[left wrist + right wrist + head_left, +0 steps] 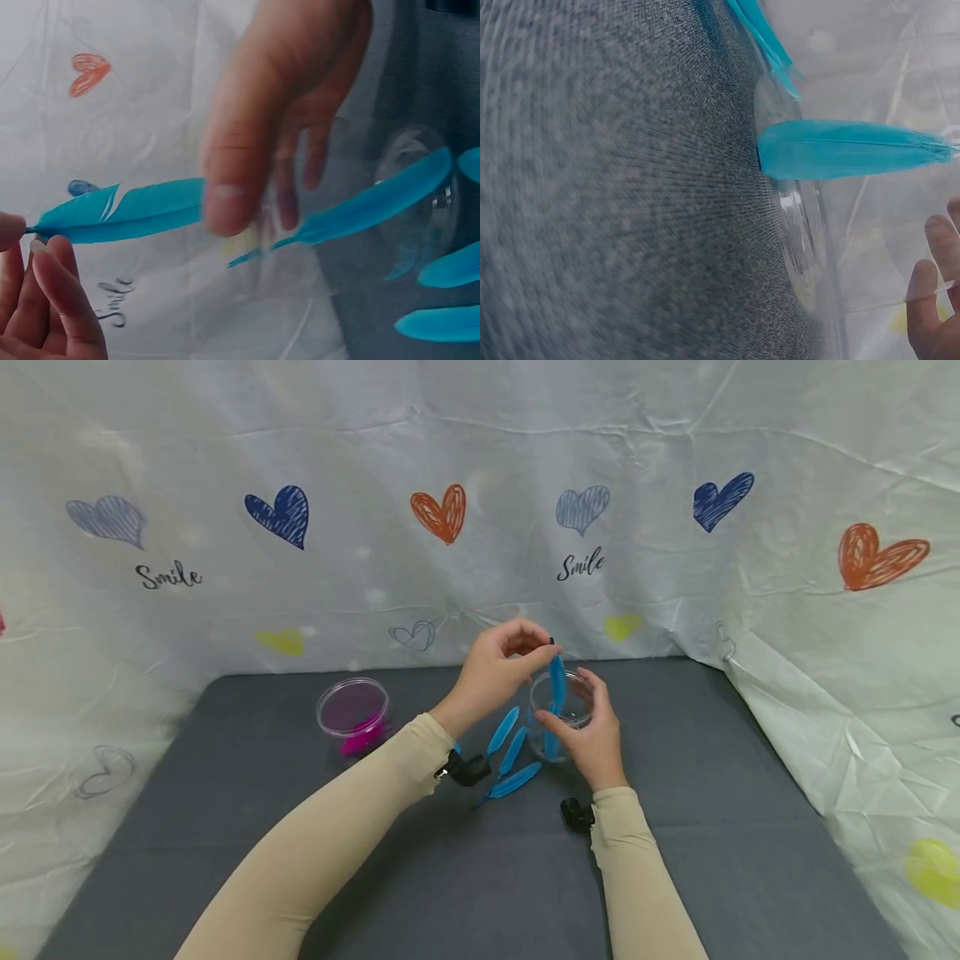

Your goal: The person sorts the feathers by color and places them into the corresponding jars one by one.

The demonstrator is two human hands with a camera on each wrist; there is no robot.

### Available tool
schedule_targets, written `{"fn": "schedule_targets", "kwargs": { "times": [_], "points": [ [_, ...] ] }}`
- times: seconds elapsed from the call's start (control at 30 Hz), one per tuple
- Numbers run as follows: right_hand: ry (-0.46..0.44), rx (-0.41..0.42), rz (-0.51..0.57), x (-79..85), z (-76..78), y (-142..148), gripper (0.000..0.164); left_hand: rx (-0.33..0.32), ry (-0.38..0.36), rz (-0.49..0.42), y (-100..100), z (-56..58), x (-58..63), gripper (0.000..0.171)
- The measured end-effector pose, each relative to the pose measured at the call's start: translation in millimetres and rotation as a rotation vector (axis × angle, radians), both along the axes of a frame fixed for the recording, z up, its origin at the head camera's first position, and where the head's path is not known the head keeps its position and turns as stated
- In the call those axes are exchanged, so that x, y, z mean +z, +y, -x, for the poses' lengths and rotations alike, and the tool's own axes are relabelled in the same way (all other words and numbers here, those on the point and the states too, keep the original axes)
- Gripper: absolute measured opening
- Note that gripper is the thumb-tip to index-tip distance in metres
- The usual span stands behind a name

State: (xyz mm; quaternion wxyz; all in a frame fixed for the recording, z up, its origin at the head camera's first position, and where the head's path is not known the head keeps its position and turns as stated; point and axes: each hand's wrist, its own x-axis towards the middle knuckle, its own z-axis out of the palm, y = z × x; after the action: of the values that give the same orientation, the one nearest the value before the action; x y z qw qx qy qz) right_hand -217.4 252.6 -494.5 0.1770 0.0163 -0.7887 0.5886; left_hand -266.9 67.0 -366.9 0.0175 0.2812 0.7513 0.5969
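Observation:
My left hand pinches a blue feather by its quill between thumb and fingertips. The feather hangs upright over the mouth of a clear plastic jar. My right hand grips this jar near its rim, thumb on the near left side and fingers around the right. Inside the jar stands another blue feather, leaning on the wall with its quill upward. Several loose blue feathers lie on the grey cloth left of the jar, partly beneath the left wrist.
A second clear jar with magenta feathers in its bottom stands to the left, beyond my left forearm. Grey cloth covers the table. Behind it hangs a white sheet printed with hearts. Each wrist carries a black camera.

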Motion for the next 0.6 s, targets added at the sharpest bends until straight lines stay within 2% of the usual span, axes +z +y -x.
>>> {"fn": "schedule_targets", "kwargs": {
  "times": [0.17, 0.3, 0.6],
  "points": [
    [-0.008, 0.002, -0.003, 1.4, -0.1, 1.3, 0.089, -0.041, -0.054, 0.061, 9.5, 0.3, -13.4, 0.013],
    [-0.008, 0.005, 0.005, 2.9, -0.8, 1.5, 0.088, -0.068, -0.079, 0.075, 14.5, 1.1, -21.9, 0.013],
    [-0.009, 0.008, 0.004, 1.0, 0.6, 3.3, 0.09, -0.089, -0.123, 0.172, 20.3, -1.6, -31.5, 0.017]
  ]
}}
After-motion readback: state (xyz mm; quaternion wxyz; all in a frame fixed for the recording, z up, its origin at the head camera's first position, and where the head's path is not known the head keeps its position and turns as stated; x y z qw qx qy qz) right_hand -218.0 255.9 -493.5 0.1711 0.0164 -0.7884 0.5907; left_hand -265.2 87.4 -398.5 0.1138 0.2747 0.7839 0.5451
